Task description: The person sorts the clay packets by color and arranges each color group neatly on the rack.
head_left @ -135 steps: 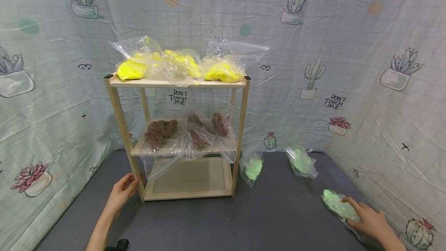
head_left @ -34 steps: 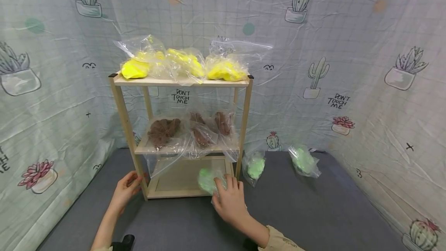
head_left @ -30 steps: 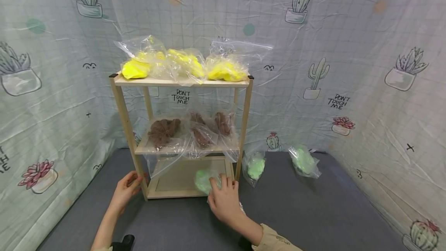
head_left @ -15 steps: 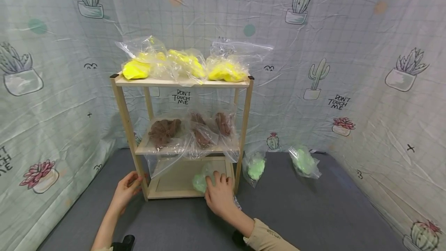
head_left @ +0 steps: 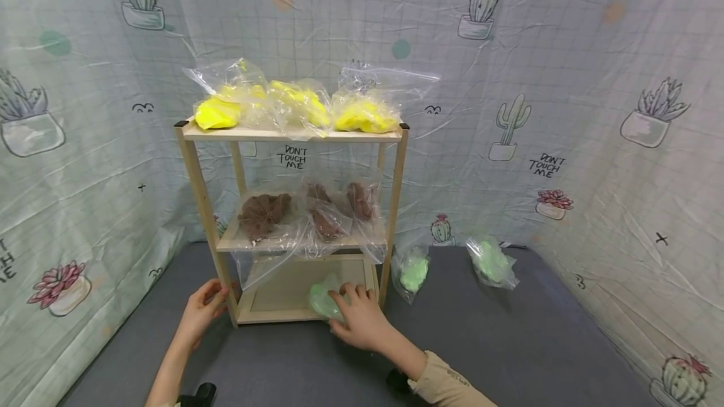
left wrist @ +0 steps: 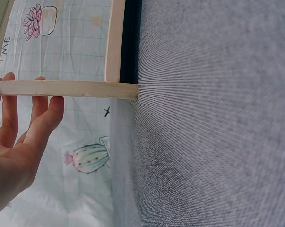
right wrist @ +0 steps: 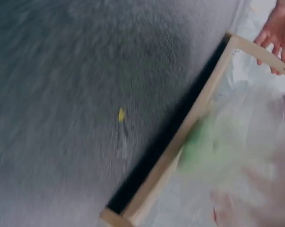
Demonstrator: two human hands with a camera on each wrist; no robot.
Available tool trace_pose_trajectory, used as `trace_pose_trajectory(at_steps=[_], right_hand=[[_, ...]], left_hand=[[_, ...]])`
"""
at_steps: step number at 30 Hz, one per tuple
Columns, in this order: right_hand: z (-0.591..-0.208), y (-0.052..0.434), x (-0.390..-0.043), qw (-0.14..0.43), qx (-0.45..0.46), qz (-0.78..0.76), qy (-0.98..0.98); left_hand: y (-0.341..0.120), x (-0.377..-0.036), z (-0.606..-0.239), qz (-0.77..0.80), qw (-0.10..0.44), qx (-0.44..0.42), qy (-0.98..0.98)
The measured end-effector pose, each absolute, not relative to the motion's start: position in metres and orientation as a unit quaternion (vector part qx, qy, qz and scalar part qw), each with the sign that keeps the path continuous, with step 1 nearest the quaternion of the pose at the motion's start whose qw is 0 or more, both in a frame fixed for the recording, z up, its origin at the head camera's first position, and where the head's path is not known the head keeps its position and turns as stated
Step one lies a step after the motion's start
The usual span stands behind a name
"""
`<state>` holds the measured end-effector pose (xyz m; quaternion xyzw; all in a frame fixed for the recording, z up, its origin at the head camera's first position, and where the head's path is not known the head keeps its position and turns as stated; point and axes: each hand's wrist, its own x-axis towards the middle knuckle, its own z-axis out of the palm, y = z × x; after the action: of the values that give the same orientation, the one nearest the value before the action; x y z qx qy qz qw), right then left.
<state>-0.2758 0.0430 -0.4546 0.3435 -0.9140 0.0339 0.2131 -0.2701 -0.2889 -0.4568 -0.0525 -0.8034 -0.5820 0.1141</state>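
At the near edge of the wooden rack's [head_left: 283, 316] bottom shelf, my right hand [head_left: 364, 322] grips a clear plastic bag [head_left: 323, 300] with a pale green lump inside. That bag [right wrist: 203, 142] and the hand are blurred in the right wrist view. My left hand [head_left: 202, 308] holds the rack's front left leg low down. In the left wrist view, fingers of the left hand [left wrist: 24, 146] show on both sides of the leg [left wrist: 85, 89]. Two more bags with green lumps, a nearer one [head_left: 414, 274] and a farther one [head_left: 492, 262], lie on the grey surface right of the rack.
Several bags with yellow lumps [head_left: 362, 115] lie along the rack's top. Bags with brown lumps [head_left: 260, 215] fill the middle shelf, their plastic hanging over its front edge. Cactus-print cloth [head_left: 452, 193] encloses the grey surface [head_left: 481, 344] at the back and sides.
My right hand has carried the green bag from the far right of the surface to the bottom shelf, shifting slightly left in the last second. The left hand keeps its hold.
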Motion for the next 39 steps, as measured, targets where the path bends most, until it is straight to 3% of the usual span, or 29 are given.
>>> trace_pose_trajectory(at_steps=[6,11,18,31,39], right_hand=[[-0.449,0.06,-0.277,0.064,0.396,0.071,-0.913],[-0.45,0.069,-0.278,0.004,0.418,0.08,-0.905],[-0.456,0.07,-0.281,0.006,0.436,0.052,-0.898],[-0.456,0.028,-0.292,0.05,0.427,-0.02,-0.903],[-0.461,-0.008,-0.302,0.016,0.399,0.003,-0.917]], left_hand=[[-0.307,-0.288,-0.488,-0.596,0.122,-0.071,-0.79],[-0.317,-0.3,-0.509,-0.588,0.125,-0.067,-0.796],[-0.291,-0.267,-0.46,-0.577,0.108,-0.04,-0.809],[-0.29,-0.27,-0.455,-0.574,0.107,-0.04,-0.811],[-0.287,-0.271,-0.453,-0.574,0.107,-0.039,-0.811]])
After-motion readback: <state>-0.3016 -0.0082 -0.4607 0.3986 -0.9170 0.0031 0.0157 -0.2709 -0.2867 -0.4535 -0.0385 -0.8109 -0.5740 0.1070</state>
